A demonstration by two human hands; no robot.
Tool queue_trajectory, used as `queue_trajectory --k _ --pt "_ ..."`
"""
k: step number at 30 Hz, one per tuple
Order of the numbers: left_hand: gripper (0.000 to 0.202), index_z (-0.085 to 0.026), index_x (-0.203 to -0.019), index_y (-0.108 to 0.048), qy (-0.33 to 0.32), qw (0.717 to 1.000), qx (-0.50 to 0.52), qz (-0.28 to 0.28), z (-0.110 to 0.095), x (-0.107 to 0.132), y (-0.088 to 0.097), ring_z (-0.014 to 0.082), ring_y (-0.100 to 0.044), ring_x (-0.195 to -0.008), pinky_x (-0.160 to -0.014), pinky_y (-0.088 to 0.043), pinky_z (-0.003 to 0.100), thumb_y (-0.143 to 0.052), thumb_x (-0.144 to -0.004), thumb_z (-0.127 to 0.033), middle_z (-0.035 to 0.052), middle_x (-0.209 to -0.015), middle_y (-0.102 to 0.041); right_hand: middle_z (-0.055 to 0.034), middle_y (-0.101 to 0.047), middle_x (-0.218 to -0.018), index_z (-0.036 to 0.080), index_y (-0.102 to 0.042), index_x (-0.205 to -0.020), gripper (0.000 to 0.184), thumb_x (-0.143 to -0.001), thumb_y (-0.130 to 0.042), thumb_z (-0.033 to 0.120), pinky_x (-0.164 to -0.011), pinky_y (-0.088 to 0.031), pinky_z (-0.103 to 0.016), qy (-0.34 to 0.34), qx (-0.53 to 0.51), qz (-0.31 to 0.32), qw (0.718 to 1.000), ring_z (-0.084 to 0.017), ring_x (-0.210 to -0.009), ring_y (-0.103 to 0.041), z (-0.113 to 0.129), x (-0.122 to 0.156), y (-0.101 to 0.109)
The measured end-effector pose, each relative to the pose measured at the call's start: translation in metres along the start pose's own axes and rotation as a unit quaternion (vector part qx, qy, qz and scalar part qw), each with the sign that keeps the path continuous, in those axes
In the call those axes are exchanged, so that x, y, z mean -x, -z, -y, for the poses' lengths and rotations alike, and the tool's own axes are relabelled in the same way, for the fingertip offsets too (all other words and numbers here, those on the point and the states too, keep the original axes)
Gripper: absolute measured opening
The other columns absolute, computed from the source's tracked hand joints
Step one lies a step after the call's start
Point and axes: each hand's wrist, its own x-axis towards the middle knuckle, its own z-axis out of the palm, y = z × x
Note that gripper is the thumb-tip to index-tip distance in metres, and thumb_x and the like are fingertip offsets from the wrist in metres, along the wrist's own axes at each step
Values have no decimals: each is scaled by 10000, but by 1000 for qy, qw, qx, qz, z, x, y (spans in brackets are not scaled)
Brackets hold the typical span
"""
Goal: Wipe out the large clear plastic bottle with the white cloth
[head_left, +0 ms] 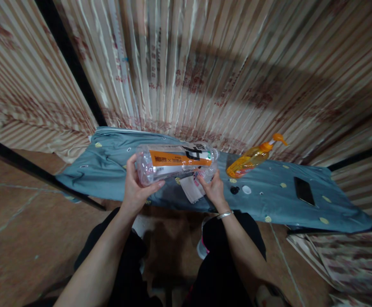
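A large clear plastic bottle [181, 158] with an orange and silver label lies sideways in front of me, above the cloth-covered table. My left hand [137, 184] is wrapped around its base, thumb along the near side. Fingers of my right hand [214, 187] close on the other end, by the shoulder and neck. Just left of the right hand is a white folded cloth or paper [191, 189], partly under the bottle; whether that hand also grips it I cannot tell. Close by on the right are a small black cap [235, 190] and a white disc [246, 189].
An amber pump bottle [248, 161] with an orange pump stands to the right. Farther right lies a black phone [304, 190]. The blue-grey cloth [109, 170] covers the narrow table. Striped curtains [198, 76] hang behind, and dark metal poles [73, 64] frame the sides.
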Motion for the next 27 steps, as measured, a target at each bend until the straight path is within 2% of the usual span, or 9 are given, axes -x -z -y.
queue_trajectory --k 6,13,21,27 --pt "951 -278 -1379 -498 -12 1000 -9 4 5 1 2 260 -742 -1074 -901 -648 387 -983 -606 -546 81 -1272 -662 -170 -791 -1027 167 -526 -1258 637 -814 -697 590 -784 -583 -443 -1 -1 2 1000 -375 -927 -772 -1 0 0" --pt "937 -296 -1400 -509 -30 999 -17 12 8 1 4 289 -732 -1113 -926 -640 428 -959 -630 -584 88 -1296 -656 -175 -788 -1042 175 -528 -1234 620 -806 -702 588 -794 -587 -450 -3 -7 6 1000 -383 -946 -774 0 -1 0" --pt "933 -282 -1409 -513 -27 999 -19 18 6 1 4 273 -727 -1109 -912 -641 396 -959 -642 -569 91 -1299 -649 -171 -790 -1039 175 -527 -1248 635 -807 -703 597 -776 -584 -442 2 -2 3 1000 -378 -926 -772 0 0 1" --pt "950 -287 -1415 -507 -21 999 -23 18 8 1 6 287 -712 -1136 -939 -636 428 -959 -632 -580 90 -1311 -627 -180 -782 -1033 156 -524 -1280 670 -811 -705 598 -768 -582 -446 -3 5 2 1000 -383 -917 -771 0 -1 0"
